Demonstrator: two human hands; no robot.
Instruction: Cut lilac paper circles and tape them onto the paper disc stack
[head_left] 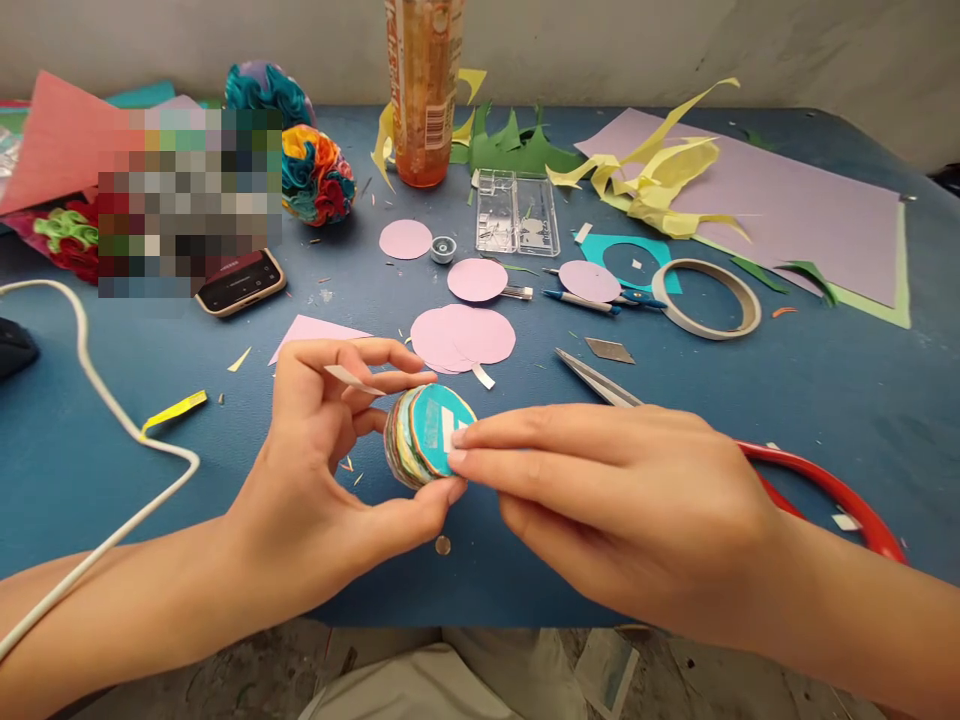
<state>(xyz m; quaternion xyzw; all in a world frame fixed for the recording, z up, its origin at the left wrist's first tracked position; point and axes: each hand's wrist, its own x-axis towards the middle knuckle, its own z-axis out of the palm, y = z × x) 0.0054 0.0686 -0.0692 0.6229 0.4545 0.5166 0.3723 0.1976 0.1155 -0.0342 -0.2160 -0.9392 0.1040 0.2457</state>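
Note:
My left hand (322, 450) is closed around a stack of paper discs (409, 450), thumb below and fingers behind, tilted so its teal top disc (433, 415) faces up. A whitish strip (352, 380) sticks out by the fingers of that hand. My right hand (637, 500) has its fingers together, their tips pressing a small white piece of tape (448, 428) on the teal disc. Behind the stack, several pink paper circles (465, 338) overlap on the table, with a white tab (484, 376) at their edge.
Red-handled scissors (832, 490) lie partly under my right forearm. A tape roll (706, 300), a compass (600, 298), a clear plastic case (517, 215) and an orange bottle (424, 100) stand or lie farther back. A white cable (94, 375) crosses my left forearm.

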